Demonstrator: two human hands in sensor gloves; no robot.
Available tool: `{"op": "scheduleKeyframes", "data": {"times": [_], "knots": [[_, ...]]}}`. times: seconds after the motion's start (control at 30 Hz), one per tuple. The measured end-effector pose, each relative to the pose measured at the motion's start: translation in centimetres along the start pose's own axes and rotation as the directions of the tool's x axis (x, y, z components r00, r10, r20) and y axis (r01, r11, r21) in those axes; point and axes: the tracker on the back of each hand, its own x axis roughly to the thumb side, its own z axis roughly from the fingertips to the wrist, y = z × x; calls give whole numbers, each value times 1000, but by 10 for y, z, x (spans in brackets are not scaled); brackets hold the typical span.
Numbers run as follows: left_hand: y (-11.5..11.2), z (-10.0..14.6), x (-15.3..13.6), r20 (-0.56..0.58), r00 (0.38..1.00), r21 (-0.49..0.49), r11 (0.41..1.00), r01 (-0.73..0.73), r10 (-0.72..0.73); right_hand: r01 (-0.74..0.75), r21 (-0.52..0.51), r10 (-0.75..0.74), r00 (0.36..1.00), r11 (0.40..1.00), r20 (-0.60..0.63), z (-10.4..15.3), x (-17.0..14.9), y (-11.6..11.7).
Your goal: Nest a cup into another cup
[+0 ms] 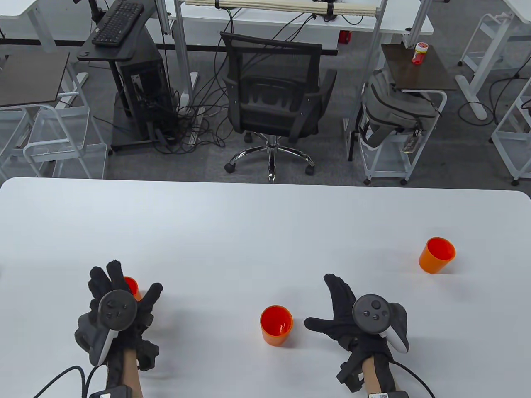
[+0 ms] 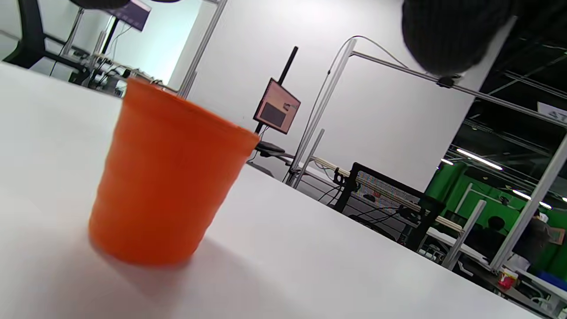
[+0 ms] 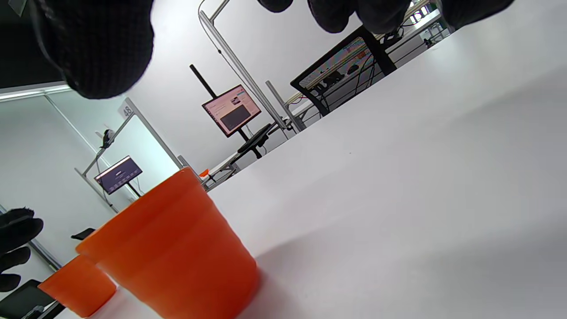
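A: Where the left hand (image 1: 118,309) hovers with fingers spread, what lies beneath it?

B: An upright orange cup (image 1: 132,287), partly hidden under the fingers. In the left wrist view this cup (image 2: 166,173) stands alone on the white table (image 1: 265,232), with no finger touching it.

A: And the right hand (image 1: 356,317)?

B: Released, thumb and fingers splayed, grasping nothing. A second orange cup (image 1: 276,325) stands upright just to its left, between the two hands, apart from the thumb. The right wrist view shows it (image 3: 172,252) close below the fingertips (image 3: 102,48).

A: Any other cup?

B: A third cup (image 1: 437,255), beyond the right hand and to its right, well apart.
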Motion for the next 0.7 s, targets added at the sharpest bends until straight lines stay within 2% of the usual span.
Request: {"op": "scheduleKeyframes", "data": {"times": [0.1,0.3,0.47,0.7], "knots": [[-11,-10,-21,-73,993,-51,994,-93,89,-30,-5,30,999,1000,-22,-1,-6,0],[-25,-18,-39,-140,983,-76,988,-133,121,-22,-14,21,999,1000,-40,-3,-10,2],[-28,-18,-44,-156,978,-8,990,-144,141,-22,-31,21,999,999,-47,-3,-12,1],[-29,-18,-46,-182,979,49,995,-84,91,-18,-47,15,998,999,-55,-2,-15,0]]}}
